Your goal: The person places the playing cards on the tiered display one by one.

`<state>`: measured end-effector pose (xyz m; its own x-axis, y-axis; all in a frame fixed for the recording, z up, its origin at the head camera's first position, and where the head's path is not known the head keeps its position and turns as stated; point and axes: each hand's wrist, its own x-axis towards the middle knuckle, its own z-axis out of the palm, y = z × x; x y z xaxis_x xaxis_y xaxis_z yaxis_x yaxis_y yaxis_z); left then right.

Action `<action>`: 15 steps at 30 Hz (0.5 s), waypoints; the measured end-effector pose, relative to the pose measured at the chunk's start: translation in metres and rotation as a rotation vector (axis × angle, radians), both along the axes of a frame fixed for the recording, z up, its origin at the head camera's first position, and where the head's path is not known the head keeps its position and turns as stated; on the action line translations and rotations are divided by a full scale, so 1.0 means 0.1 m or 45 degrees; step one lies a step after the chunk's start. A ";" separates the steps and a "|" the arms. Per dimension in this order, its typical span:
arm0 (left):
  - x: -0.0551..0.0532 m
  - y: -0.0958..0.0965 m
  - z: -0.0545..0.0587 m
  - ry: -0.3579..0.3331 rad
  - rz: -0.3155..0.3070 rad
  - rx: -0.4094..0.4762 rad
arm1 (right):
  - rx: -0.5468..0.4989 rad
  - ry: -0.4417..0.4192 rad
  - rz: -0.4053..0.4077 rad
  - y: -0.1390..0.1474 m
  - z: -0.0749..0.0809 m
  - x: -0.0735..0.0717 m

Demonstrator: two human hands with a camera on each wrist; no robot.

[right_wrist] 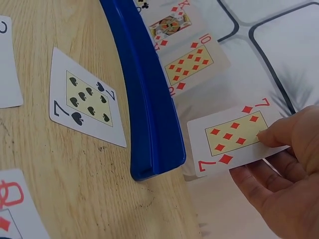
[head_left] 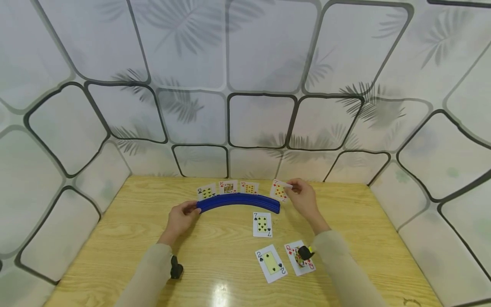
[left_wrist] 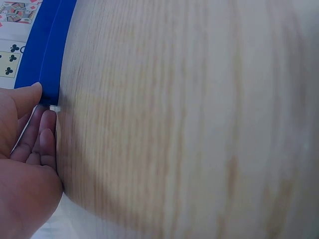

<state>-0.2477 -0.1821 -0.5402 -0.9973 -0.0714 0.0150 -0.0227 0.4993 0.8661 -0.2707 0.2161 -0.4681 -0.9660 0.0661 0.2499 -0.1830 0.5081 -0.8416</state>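
A curved blue playing card holder lies on the table. Its left end is between the thumb and fingers of my left hand, the thumb on top in the left wrist view. My right hand pinches the seven of diamonds by its outer edge, just off the holder's right end and apart from it in the right wrist view. Standing in the holder are a clubs card, a king of diamonds and a ten of diamonds; the slot hides their lower edges.
Face up on the wooden table lie a seven of spades, a two of spades and a queen of diamonds, the last partly hidden by the right wrist camera. A patterned wall rises behind the table.
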 end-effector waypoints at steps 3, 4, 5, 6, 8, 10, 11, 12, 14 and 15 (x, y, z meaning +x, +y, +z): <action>0.00 0.00 0.00 0.004 -0.003 -0.004 | 0.002 0.002 -0.001 -0.03 -0.01 -0.02; 0.00 0.00 0.00 0.004 -0.003 -0.003 | 0.002 0.007 0.000 -0.04 -0.02 -0.02; 0.00 0.00 0.00 0.002 -0.002 -0.003 | 0.002 0.009 0.000 -0.05 -0.03 -0.03; 0.00 0.00 0.00 -0.001 -0.001 -0.001 | 0.000 0.006 -0.001 -0.06 -0.03 -0.04; 0.00 0.00 0.01 -0.008 0.002 0.004 | -0.004 0.010 0.002 -0.07 -0.03 -0.05; 0.00 0.01 0.01 -0.013 0.003 0.012 | -0.006 0.010 0.006 -0.09 -0.03 -0.06; 0.00 0.01 0.01 -0.013 0.003 0.013 | -0.003 0.008 0.006 -0.09 -0.04 -0.06; 0.00 0.01 0.01 -0.013 0.003 0.014 | -0.002 0.007 0.006 -0.10 -0.04 -0.06; 0.01 0.01 0.01 -0.010 0.000 0.013 | 0.001 0.006 0.008 -0.11 -0.04 -0.07; 0.01 0.01 0.01 -0.008 -0.002 0.011 | 0.008 0.001 0.008 -0.12 -0.04 -0.07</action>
